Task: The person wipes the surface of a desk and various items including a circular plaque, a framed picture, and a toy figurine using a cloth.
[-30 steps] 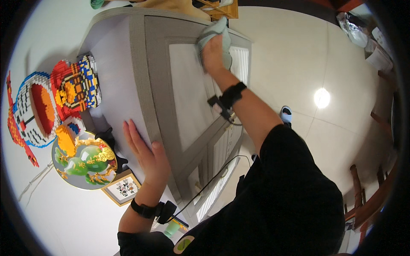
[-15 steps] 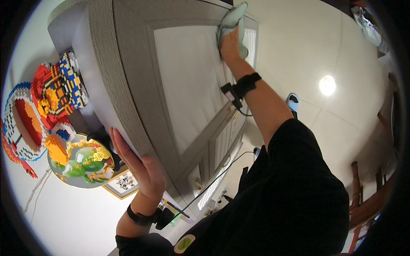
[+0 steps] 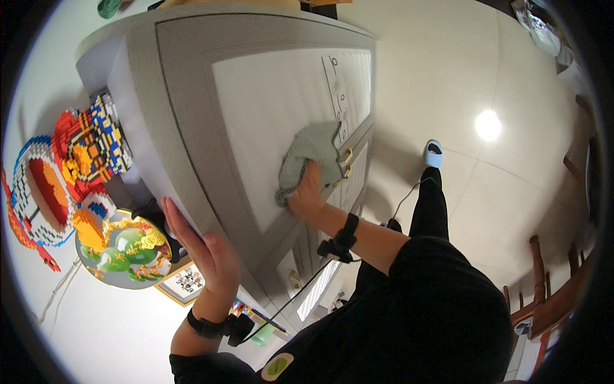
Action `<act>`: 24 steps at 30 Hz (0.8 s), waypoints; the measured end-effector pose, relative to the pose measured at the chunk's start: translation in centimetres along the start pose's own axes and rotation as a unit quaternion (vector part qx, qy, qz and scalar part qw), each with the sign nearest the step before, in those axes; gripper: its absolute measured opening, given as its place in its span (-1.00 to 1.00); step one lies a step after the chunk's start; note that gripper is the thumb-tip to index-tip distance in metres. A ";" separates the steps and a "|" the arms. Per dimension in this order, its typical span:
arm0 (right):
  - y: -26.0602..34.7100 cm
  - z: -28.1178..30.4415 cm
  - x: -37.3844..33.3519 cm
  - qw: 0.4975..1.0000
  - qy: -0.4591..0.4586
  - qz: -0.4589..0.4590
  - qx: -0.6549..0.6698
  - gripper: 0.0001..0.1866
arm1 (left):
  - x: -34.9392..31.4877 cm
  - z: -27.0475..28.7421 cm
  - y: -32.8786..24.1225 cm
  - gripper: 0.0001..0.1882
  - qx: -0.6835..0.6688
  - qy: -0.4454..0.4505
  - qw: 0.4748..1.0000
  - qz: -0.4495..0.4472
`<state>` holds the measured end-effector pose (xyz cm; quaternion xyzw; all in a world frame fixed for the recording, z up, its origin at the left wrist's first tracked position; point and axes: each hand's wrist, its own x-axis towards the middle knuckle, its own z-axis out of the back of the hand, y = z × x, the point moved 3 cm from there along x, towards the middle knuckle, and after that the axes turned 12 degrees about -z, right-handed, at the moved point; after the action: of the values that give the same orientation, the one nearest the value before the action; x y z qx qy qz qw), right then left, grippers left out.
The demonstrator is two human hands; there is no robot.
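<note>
A grey-green cloth (image 3: 313, 150) lies spread against the pale panel (image 3: 262, 96) of a grey cabinet door, near the door handles (image 3: 346, 165). My right hand (image 3: 308, 200) holds the cloth to the panel; most of its fingers are hidden in the folds. My left hand (image 3: 208, 256) rests on the cabinet's top (image 3: 144, 134) by its front edge, fingers stretched out and holding nothing. Each wrist wears a black strap with a small device on it.
On the cabinet top stand a colourful toy-brick figure (image 3: 83, 153), a round ornament with green gourds (image 3: 125, 249) and a picture frame (image 3: 182, 281). A dark cable (image 3: 297, 296) runs past the cabinet front. Wooden chair legs (image 3: 540, 275) stand at the right on the tiled floor (image 3: 435, 83).
My right hand has come back from the door's far upper end to its middle, bringing the cloth along. My left hand stays on the cabinet top. One slippered foot shows farther out.
</note>
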<state>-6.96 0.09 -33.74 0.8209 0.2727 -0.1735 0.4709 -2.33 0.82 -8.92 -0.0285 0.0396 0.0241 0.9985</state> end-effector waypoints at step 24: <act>-23.0 12.0 20.9 0.918 -0.210 -0.300 0.152 -0.41 | -3.2 1.4 0.2 -0.14 -0.004 -0.033 0.982 0.188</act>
<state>-4.79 5.02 -66.62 0.7066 0.3714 -0.5149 0.3125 -5.39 0.97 -7.26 -0.0237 0.0115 0.2123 0.9768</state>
